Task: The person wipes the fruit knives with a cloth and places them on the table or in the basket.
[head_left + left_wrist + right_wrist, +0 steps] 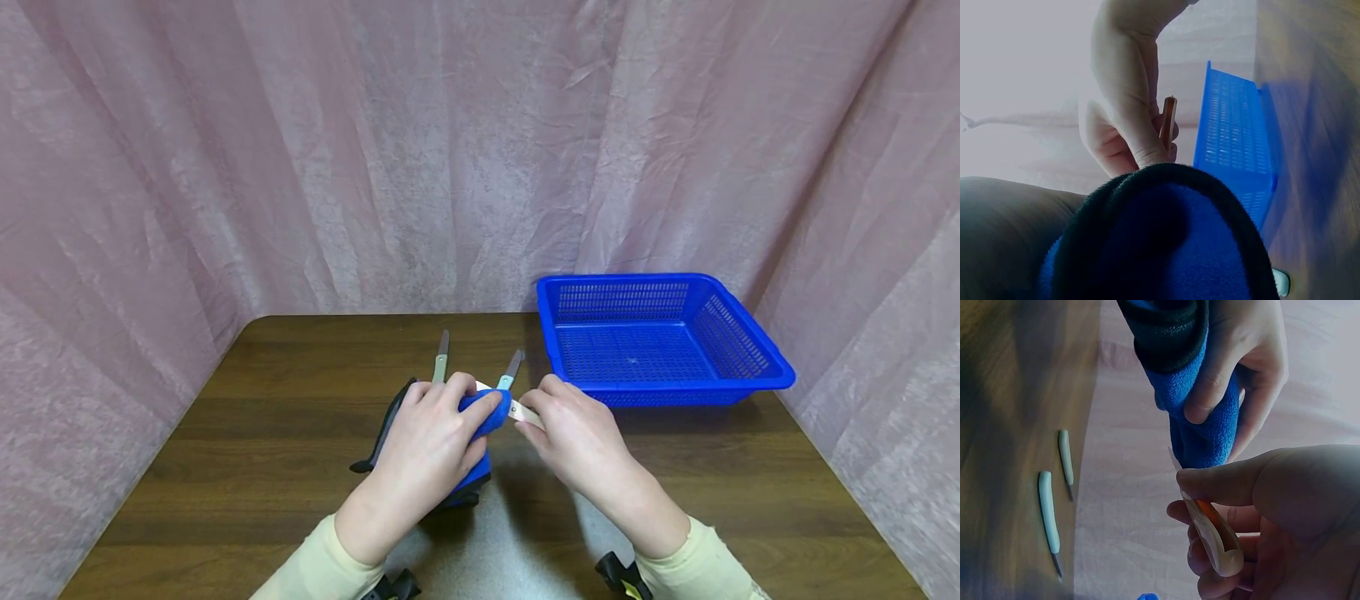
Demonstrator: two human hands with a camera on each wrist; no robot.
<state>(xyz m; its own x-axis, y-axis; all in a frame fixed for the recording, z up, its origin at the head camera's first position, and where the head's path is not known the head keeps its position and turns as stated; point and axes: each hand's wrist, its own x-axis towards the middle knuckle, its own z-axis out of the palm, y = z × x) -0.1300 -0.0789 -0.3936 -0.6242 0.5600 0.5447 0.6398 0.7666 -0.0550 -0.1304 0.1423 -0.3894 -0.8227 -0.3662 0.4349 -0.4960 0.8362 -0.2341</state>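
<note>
My left hand (431, 429) grips a blue fleecy cloth (493, 413) with black edging, its thumb and fingers folding the cloth around the blade end of a knife. My right hand (583, 429) holds that knife by its cream handle (1213, 544), thumb on one side and fingers curled behind. Orange shows inside the handle's slot in the right wrist view. Only a sliver of pale blade (1174, 457) shows beside the cloth; the rest is hidden. Just beyond the hands lie a green-handled knife (440, 367) and a pale blue-handled knife (506, 382), blades pointing away.
A blue plastic basket (667, 388) with mesh sides stands at the back right, close to my right hand. Under everything is a brown wooden table (247, 433). Pink curtains (450, 167) hang behind the table and along both sides.
</note>
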